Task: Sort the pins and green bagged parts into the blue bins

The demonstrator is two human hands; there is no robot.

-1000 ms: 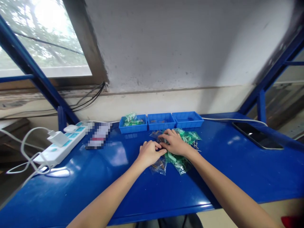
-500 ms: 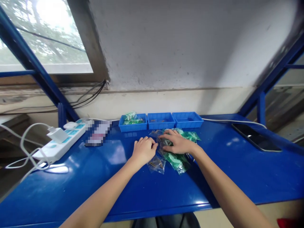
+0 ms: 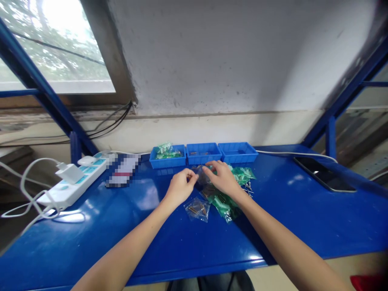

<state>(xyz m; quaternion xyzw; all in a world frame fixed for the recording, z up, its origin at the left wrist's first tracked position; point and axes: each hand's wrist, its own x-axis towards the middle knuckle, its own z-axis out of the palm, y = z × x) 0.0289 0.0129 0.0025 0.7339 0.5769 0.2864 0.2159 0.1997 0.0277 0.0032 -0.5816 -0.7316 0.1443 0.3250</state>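
Observation:
My left hand (image 3: 182,184) is closed, thumb and fingertips pinched at the edge of a small clear plastic bag (image 3: 201,180). My right hand (image 3: 222,178) reaches over that bag from the other side, its fingers bent and the thumb a little apart from the forefinger. Beneath and beside the right hand lies a pile of green-printed plastic bags (image 3: 222,206), partly covered by it. Loose silver screws or pins (image 3: 249,188) show at the pile's right. Nearer me lies another clear bag (image 3: 197,209) with several brass-coloured screw-like pieces inside.
Three blue trays (image 3: 204,159) stand in a row at the back; the left one holds green-printed bags (image 3: 168,151). A white power strip (image 3: 71,188) with cables and a blurred phone-like object (image 3: 123,171) are on the left. A black phone (image 3: 324,173) lies right on the blue table (image 3: 169,250).
My right hand has lifted from lying spread on the pile and drawn its fingers in toward the clear bag. My left fingers have turned into a pinch there. The view has shifted slightly.

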